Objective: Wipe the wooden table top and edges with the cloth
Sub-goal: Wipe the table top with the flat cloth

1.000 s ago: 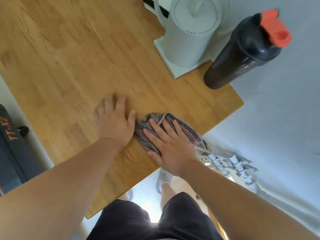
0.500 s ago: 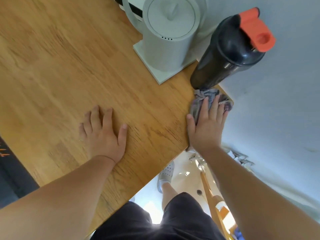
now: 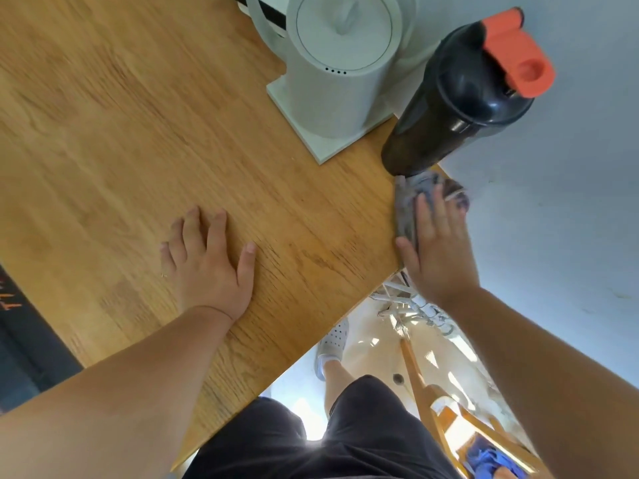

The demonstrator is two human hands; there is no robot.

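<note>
The wooden table [image 3: 138, 133] fills the left and middle of the head view. My right hand [image 3: 435, 250] presses a crumpled grey-purple cloth [image 3: 411, 198] with straight fingers onto the table's right corner, right against the foot of a black bottle. Part of the cloth hangs over the table's edge and part is hidden under my fingers. My left hand [image 3: 207, 261] lies flat on the wood, palm down, fingers spread, well left of the cloth.
A black shaker bottle [image 3: 456, 98] with an orange cap stands at the right corner. A white kettle [image 3: 339, 63] on its square base stands just behind it. Below the table's edge are my legs, a wooden chair frame [image 3: 418, 382] and the floor.
My right hand slid the cloth from near my left hand along the near edge to the right corner by the bottle. My left hand stayed flat on the table.
</note>
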